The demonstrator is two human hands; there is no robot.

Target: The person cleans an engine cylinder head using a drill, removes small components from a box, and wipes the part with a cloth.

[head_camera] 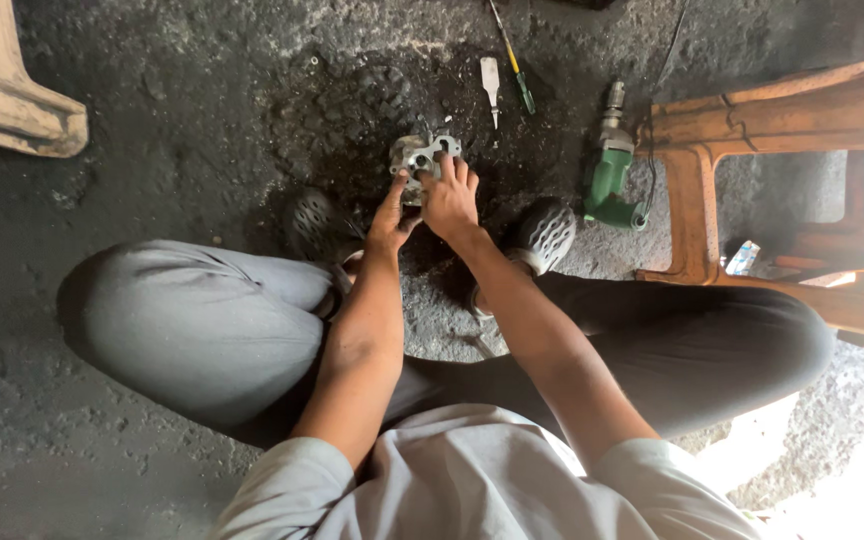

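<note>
A grey metal engine part (420, 152) with round holes stands on the dark, oily ground between my feet. My left hand (390, 215) grips its near left side, thumb and fingers against the metal. My right hand (449, 195) lies over its near right side, fingers spread across the top. Much of the part's lower half is hidden behind both hands.
A green power drill (609, 180) lies to the right, beside an orange plastic stool (752, 140). A white-handled tool (491, 85) and a green-handled screwdriver (515, 62) lie beyond the part. A beige plastic piece (7, 90) sits at the far left. My dark slip-on shoes (544, 235) flank the part.
</note>
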